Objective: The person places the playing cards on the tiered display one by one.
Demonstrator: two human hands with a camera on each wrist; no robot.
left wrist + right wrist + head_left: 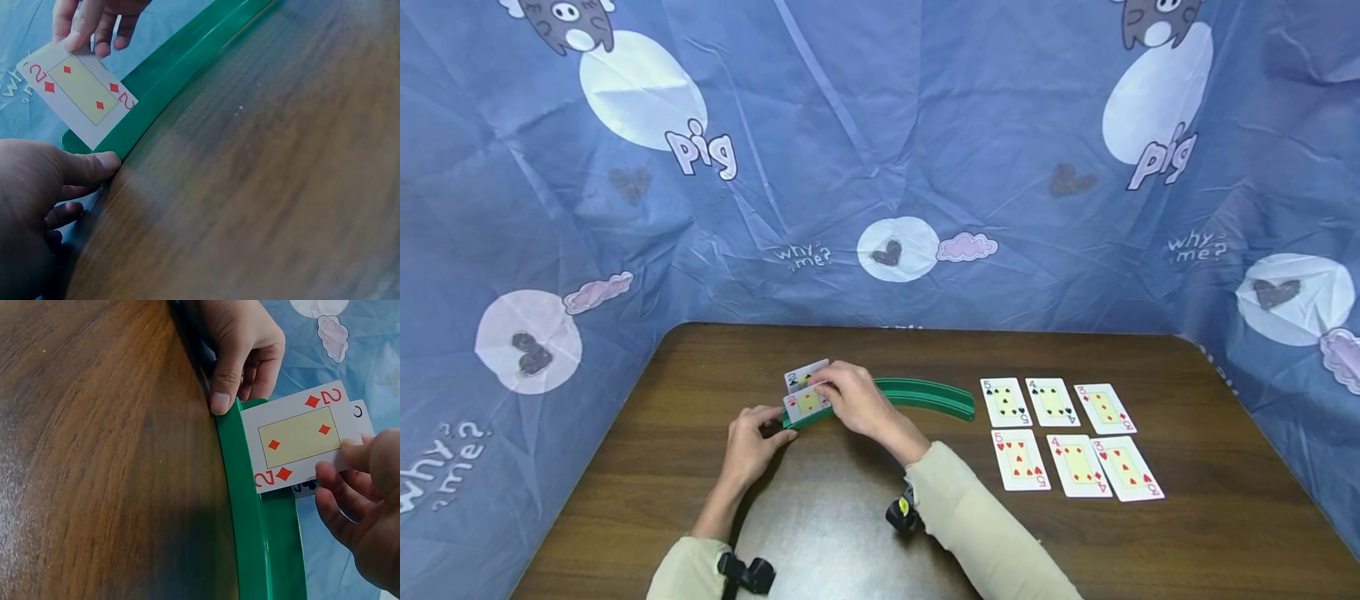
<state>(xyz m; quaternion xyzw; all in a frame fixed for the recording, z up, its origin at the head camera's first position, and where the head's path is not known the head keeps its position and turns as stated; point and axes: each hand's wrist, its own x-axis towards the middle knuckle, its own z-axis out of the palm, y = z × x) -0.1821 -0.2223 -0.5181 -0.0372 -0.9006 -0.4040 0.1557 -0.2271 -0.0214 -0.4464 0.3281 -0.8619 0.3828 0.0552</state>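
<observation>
A curved green card holder [925, 397] lies on the table, and my left hand [748, 442] grips its left end between thumb and fingers. My right hand [859, 402] pinches the two of diamonds [806, 403] by its upper edge. In the right wrist view the lower edge of that card [299, 437] sits in the front groove of the holder [240, 506]. Behind it stands a black two [799, 377], mostly covered by the red card and my fingers. The left thumb [103, 164] presses right by the card's lower corner in the left wrist view.
To the right lie face-up cards in two rows: five of spades [1004, 402], four of spades [1052, 402], three of diamonds [1105, 408], then five of hearts [1019, 460], four of diamonds [1078, 466], three of hearts [1127, 468]. Blue printed cloth [820, 167] hangs behind the table.
</observation>
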